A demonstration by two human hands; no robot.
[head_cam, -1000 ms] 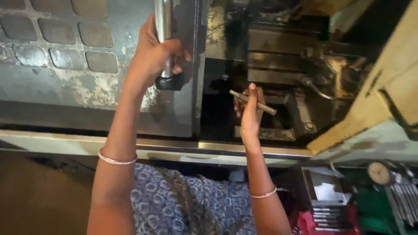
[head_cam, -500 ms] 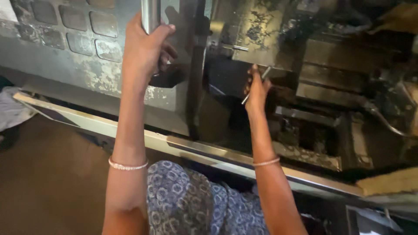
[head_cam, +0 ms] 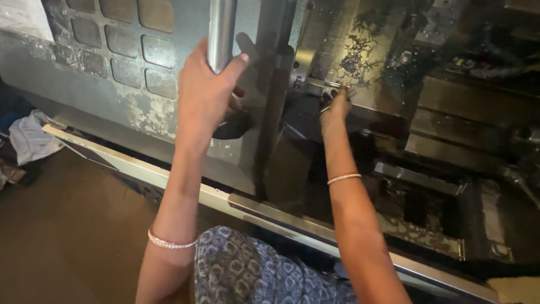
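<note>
Hands have shifted: left hand (head_cam: 207, 93) still grips the steel door handle (head_cam: 222, 31); right hand (head_cam: 336, 104) reaches deeper, apparently pinching a thin rod (head_cam: 333, 101).

My left arm reaches up and forward, nearly straight, with a beaded bangle at the wrist. My left hand (head_cam: 205, 95) is raised high, fingers curled shut in a grip, thumb (head_cam: 233, 63) stretched up along the side, back of the hand toward me. My right arm extends forward and further in, forearm angled up to the left, a thin bangle around the wrist. My right hand (head_cam: 335, 106) sits lower and deeper, fingers bunched closed in a pinch; I cannot make out the fingertips in the dim light.
</note>
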